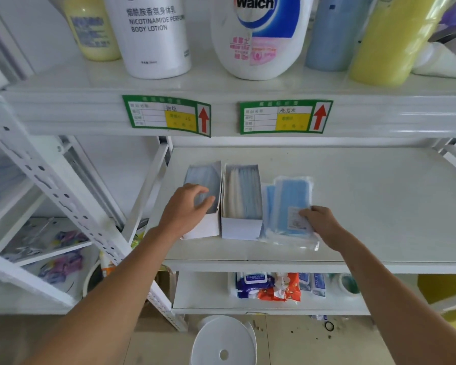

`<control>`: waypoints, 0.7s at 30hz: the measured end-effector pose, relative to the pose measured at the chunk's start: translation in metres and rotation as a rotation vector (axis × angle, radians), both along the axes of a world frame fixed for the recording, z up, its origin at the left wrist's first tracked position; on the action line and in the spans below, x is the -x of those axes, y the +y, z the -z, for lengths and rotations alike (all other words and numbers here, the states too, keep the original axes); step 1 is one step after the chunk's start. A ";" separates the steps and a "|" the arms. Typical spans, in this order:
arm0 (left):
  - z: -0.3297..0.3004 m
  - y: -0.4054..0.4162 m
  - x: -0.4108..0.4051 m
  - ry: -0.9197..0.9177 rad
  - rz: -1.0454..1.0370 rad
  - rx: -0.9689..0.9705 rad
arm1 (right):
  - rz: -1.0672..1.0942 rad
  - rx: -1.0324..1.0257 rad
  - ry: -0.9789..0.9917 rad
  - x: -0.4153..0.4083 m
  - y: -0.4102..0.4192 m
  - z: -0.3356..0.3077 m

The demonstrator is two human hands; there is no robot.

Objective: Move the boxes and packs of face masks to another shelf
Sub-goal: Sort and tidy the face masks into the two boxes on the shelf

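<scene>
1. While both arms reach onto the white shelf (366, 206), the left hand (186, 206) rests on the left open mask box (206, 196), its grip loosely curled over the rim.
2. The second mask box (241, 204) stands just beside it.
3. The right hand (320, 223) pinches the stacked mask packs (287, 206).

White painted metal shelf (353, 196), smooth, faint sheen. Two white cardboard boxes (241, 227), matt. Mask pack (290, 206) in clear glossy plastic film, crinkled. Bottles above (156, 38) smooth glossy plastic. Price labels (166, 115) printed paper. Stool below (223, 343) white plastic.
</scene>
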State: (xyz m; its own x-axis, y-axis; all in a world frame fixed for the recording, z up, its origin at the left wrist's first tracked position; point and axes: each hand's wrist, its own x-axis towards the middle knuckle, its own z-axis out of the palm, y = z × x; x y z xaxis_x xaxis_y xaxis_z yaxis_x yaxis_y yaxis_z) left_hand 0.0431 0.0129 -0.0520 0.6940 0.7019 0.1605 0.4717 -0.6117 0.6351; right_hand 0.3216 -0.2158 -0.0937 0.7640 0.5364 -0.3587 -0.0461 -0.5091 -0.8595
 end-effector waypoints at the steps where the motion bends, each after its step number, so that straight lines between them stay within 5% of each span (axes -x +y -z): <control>1: -0.001 -0.002 0.002 0.034 -0.009 -0.053 | -0.025 0.043 -0.068 0.003 0.003 0.001; 5: 0.000 -0.008 0.006 0.115 -0.018 -0.208 | -0.122 0.182 -0.320 0.013 0.017 0.005; 12: 0.002 -0.007 0.011 0.124 0.001 -0.182 | -0.148 0.379 -0.561 0.013 0.027 -0.003; 18: 0.001 0.007 0.009 0.088 0.002 -0.249 | -0.173 0.035 -0.650 0.059 0.078 -0.047; 21: 0.005 0.014 0.005 0.181 0.023 -0.337 | -0.306 0.054 -0.627 0.091 0.105 -0.049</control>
